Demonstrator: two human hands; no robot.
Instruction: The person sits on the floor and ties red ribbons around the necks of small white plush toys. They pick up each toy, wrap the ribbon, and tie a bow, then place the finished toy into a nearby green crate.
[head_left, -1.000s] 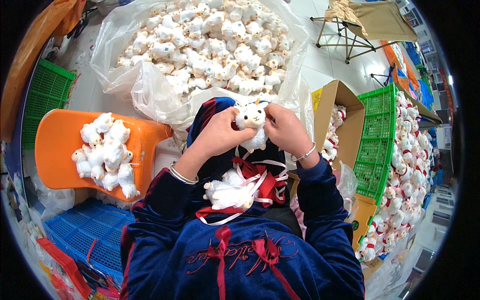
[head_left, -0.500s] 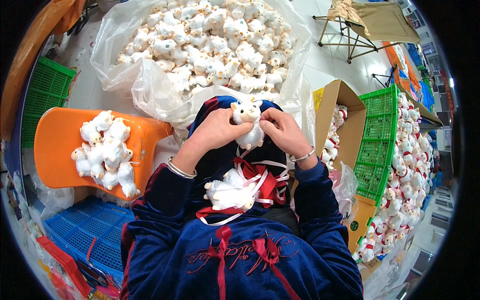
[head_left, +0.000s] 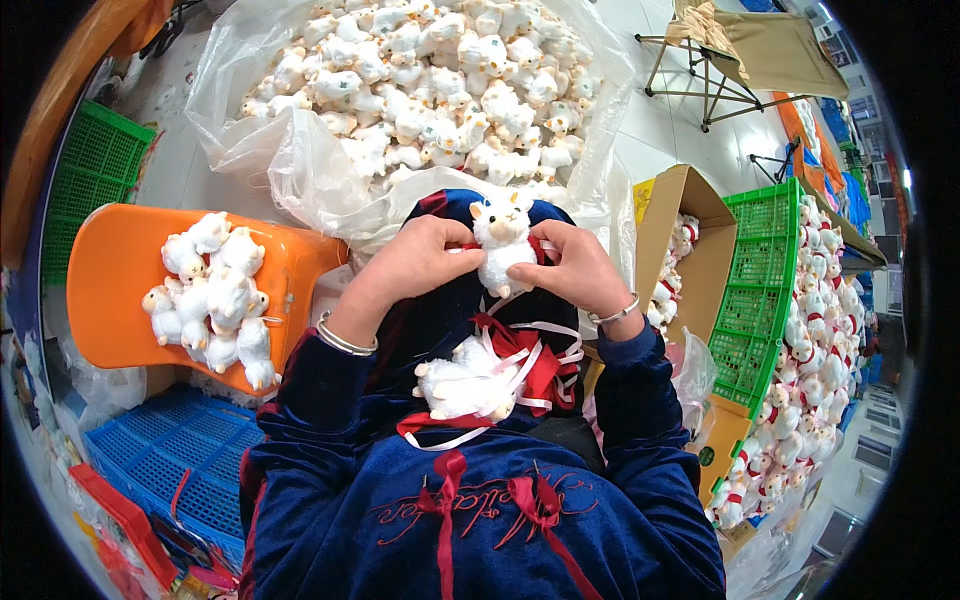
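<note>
Toy: as I watch from afar, a small white plush alpaca [head_left: 503, 243] stands upright above the lap, between both hands
Left hand [head_left: 418, 262]: fingers pinching its neck
Right hand [head_left: 577, 266]: pinching the other side
Lap: another plush toy [head_left: 465, 388] on red and white ribbons [head_left: 535, 358]
Left: orange chair [head_left: 120, 280] bearing finished toys

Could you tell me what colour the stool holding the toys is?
Orange stool, seen in the head view.
</note>
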